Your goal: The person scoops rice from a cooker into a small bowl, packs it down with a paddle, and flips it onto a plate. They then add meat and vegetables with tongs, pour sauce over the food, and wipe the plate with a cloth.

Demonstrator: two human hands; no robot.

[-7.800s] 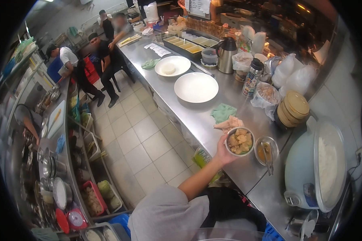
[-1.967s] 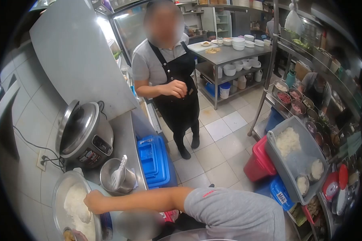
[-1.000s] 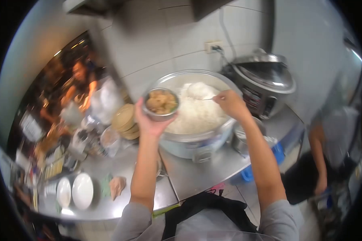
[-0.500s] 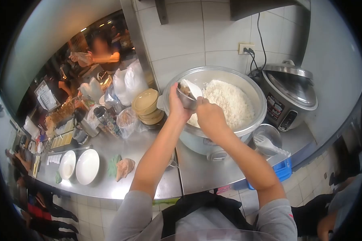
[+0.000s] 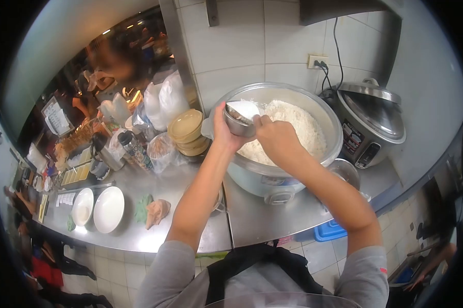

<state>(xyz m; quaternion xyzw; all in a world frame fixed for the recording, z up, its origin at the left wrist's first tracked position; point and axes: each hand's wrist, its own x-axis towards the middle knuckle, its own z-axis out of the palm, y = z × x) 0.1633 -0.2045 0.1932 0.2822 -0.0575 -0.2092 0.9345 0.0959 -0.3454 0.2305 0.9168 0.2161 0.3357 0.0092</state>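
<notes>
My left hand (image 5: 224, 134) is wrapped round a small metal bowl (image 5: 240, 127), tilted above the near left part of a large rice pot (image 5: 335, 146). Some brownish food shows inside the bowl, though what it is I cannot make out. My right hand (image 5: 279, 137) is closed on the handle of a white rice paddle (image 5: 243, 108). The paddle's blade lies over the bowl's opening and hides much of its contents. White rice (image 5: 299, 126) is heaped in the pot behind and to the right of my hands.
A second cooker (image 5: 373, 123) with a metal lid stands at the right. Left of the pot are stacked tan bowls (image 5: 186, 127), plastic bags (image 5: 171, 100) and a bottle (image 5: 135, 149). White dishes (image 5: 108, 209) and crumpled cloths (image 5: 157, 212) lie on the steel counter (image 5: 190, 177). Other people are beyond.
The paddle's blade has turned flatter and covers more of the bowl. My right forearm has swung outward, hiding more of the metal container on the right. The bowl stays in my left hand.
</notes>
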